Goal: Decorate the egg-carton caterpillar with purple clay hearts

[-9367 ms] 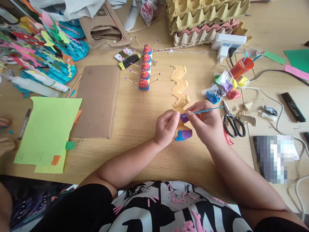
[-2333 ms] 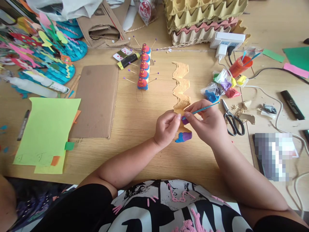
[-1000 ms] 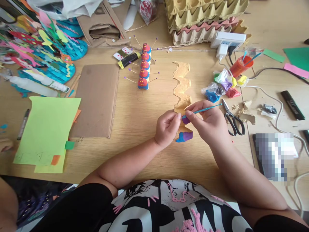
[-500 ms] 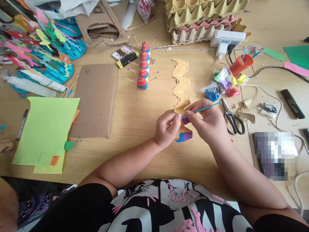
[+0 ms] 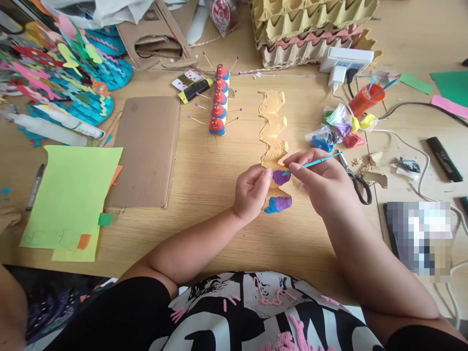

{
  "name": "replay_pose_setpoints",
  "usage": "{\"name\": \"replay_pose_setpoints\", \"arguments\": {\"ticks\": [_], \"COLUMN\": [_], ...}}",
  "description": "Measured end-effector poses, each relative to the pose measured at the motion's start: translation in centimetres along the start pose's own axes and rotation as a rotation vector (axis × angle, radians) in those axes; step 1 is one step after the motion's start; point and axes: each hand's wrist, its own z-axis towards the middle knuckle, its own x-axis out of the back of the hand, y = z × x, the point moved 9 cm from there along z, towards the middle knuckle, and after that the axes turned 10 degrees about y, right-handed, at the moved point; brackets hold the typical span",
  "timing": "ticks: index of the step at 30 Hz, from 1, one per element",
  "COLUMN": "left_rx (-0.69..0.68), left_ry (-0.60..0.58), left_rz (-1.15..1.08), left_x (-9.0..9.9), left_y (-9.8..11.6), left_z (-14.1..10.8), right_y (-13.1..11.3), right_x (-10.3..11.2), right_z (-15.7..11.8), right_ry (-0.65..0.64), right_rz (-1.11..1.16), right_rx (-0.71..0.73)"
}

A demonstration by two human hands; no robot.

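A yellow egg-carton strip runs away from me, its near end coloured with blue and purple clay. My left hand pinches the strip's left edge between thumb and fingers. Between my thumb and fingers on the right, my right hand holds a thin blue tool. The tool's flat tip touches a purple clay patch on the strip's second bump from the near end.
Red and blue egg-carton caterpillar with pins stands beyond my left hand. Cardboard and green paper lie left. Scissors, clay bags, a red cup and cables are right. Another person's hand shows at the left edge.
My right hand has shifted slightly right and away from my left hand, uncovering the purple patch. The tool's tip now rests on that patch. My left hand keeps its hold.
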Motion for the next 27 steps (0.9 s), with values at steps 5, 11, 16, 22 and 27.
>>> {"name": "replay_pose_setpoints", "arguments": {"ticks": [5, 11, 16, 22, 27], "left_rx": [0.009, 0.031, 0.093, 0.147, 0.253], "left_ry": [0.002, 0.007, 0.016, 0.038, 0.041], "left_rz": [0.003, -0.005, -0.079, -0.106, -0.161], "left_x": [-0.1, 0.0, 0.1, 0.1, -0.1], "left_y": [0.1, -0.2, -1.3, -1.6, -2.4], "left_z": [0.1, 0.1, 0.1, 0.3, 0.0], "right_y": [-1.1, -1.4, -1.0, -1.0, -2.6], "right_x": [-0.7, -0.7, -0.7, -0.7, -1.2], "right_z": [-0.9, -0.9, -0.4, -0.1, -0.6], "right_ry": [0.002, 0.071, 0.031, -0.073, -0.073], "right_rz": [-0.148, -0.214, -0.179, -0.123, -0.265], "right_rx": [0.135, 0.277, 0.327, 0.296, 0.479]}}
